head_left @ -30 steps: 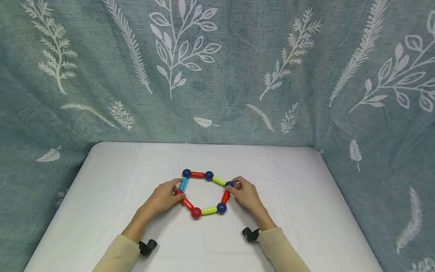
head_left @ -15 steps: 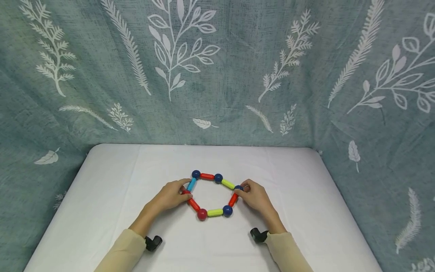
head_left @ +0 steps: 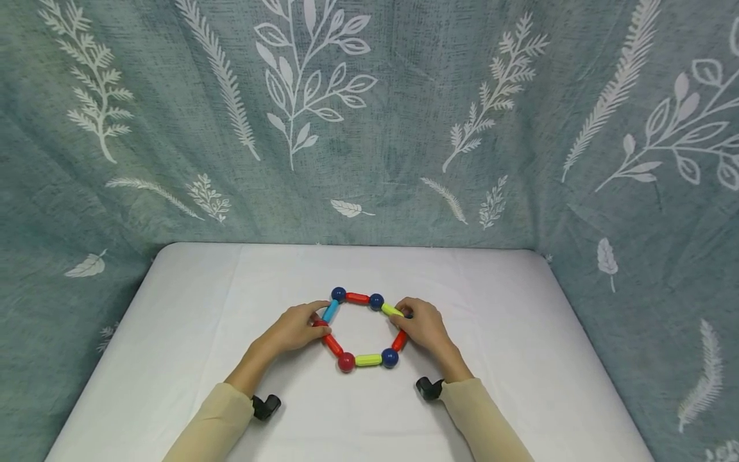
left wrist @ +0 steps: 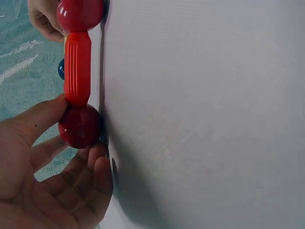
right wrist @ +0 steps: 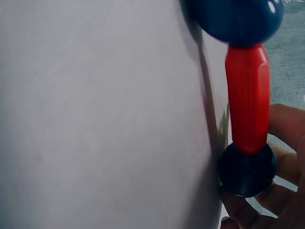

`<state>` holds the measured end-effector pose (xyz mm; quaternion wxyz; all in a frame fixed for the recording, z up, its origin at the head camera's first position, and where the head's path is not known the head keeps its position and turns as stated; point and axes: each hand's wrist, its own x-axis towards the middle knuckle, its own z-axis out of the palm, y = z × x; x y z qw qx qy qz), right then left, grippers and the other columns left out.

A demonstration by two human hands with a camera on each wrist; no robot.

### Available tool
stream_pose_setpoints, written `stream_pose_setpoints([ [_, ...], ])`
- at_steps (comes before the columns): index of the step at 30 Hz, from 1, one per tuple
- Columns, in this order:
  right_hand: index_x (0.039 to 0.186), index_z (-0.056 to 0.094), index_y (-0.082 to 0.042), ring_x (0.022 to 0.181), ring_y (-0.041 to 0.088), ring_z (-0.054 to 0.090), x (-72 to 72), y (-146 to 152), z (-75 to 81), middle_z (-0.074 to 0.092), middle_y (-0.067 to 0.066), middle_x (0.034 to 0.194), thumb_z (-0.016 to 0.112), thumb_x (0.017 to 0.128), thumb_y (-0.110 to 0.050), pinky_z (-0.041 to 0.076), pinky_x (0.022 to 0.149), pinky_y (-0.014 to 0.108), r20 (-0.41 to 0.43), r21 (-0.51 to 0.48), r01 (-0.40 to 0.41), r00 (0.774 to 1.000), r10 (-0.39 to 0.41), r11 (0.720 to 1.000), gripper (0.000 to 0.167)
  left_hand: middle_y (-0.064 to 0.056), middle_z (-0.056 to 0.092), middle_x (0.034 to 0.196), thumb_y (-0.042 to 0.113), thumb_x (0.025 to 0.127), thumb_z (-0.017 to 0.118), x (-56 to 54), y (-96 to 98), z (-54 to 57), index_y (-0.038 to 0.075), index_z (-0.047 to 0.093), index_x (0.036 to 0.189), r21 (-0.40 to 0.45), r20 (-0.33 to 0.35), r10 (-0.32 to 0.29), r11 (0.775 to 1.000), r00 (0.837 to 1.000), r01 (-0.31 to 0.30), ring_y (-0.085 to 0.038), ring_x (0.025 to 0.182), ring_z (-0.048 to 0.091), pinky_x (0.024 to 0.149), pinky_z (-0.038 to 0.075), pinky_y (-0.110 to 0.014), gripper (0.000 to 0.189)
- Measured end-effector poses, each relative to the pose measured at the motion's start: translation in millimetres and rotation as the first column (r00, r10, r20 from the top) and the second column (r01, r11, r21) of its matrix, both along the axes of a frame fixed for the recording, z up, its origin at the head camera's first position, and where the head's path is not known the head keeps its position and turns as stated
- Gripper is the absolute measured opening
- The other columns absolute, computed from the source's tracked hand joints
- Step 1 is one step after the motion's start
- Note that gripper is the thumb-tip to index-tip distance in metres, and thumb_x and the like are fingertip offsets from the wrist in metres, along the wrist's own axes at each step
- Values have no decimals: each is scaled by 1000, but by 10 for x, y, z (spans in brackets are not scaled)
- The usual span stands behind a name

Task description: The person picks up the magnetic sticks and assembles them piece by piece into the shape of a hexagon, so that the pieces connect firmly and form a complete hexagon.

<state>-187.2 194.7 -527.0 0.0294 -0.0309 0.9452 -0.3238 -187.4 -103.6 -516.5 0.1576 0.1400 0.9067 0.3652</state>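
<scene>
On the white table, a six-sided ring of magnetic rods and balls lies between both hands. My left hand (head_left: 297,327) pinches the red ball (left wrist: 80,126) at the ring's left corner, thumb on one side and fingers on the other. From there a blue rod (head_left: 330,312) runs back and a red rod (left wrist: 77,69) runs forward. At the right corner, my right hand (head_left: 424,323) pinches the yellow-green rod (head_left: 390,309) beside a dark blue ball (right wrist: 248,169). That ball is mostly covered in the head view. A red rod (right wrist: 248,98) joins it to the front blue ball (head_left: 389,357).
The white-covered table (head_left: 491,385) extends around the ring on all sides. Behind it hangs a green-grey curtain (head_left: 392,128) with white leaf prints. A black wrist camera (head_left: 267,407) sits on the left wrist, another camera (head_left: 429,388) on the right.
Both hands have slid the ring to the right across the table. In the last half second, my right hand has shifted slightly left, from the blue corner ball to the yellow-green rod.
</scene>
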Motion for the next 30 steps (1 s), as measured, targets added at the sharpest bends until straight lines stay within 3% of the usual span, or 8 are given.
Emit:
stream_pose_setpoints([
  [12, 101, 72, -10, 70, 17, 53, -60, -29, 15, 63, 1, 86, 78, 88, -27, 42, 63, 31, 17, -32, 95, 995, -95, 995, 22, -1, 63, 95, 24, 91, 76, -49, 53, 41, 16, 55, 143, -14, 11, -14, 1000, 1000, 14, -17, 79, 56, 67, 47, -33, 57],
  [21, 116, 70, -6, 85, 20, 58, -53, 70, 19, 67, 6, 99, 73, 92, -27, 48, 76, 38, 33, -35, 26, 999, -25, 999, 32, -2, 64, 95, 28, 89, 78, -70, 40, 20, 7, 60, 134, -32, -18, 46, 998, 999, -46, -18, 81, 57, 72, 49, -37, 53],
  [26, 121, 68, -7, 95, 24, 62, 38, 201, 60, 68, 9, 109, 71, 94, -24, 50, 80, 42, 84, -90, 39, 996, -31, 995, 33, -2, 59, 82, 35, 89, 77, -52, 25, 1, 8, 65, 123, -50, -10, 88, 995, 996, -89, -17, 70, 53, 61, 44, -32, 45],
  [30, 122, 68, -9, 89, 20, 60, 85, 246, 61, 65, 9, 112, 73, 92, -23, 50, 74, 37, 143, -144, 57, 989, -37, 988, 34, -2, 56, 71, 39, 90, 75, -44, 36, 20, 9, 68, 114, -92, -7, 116, 989, 993, -116, -16, 60, 50, 53, 38, -30, 39],
])
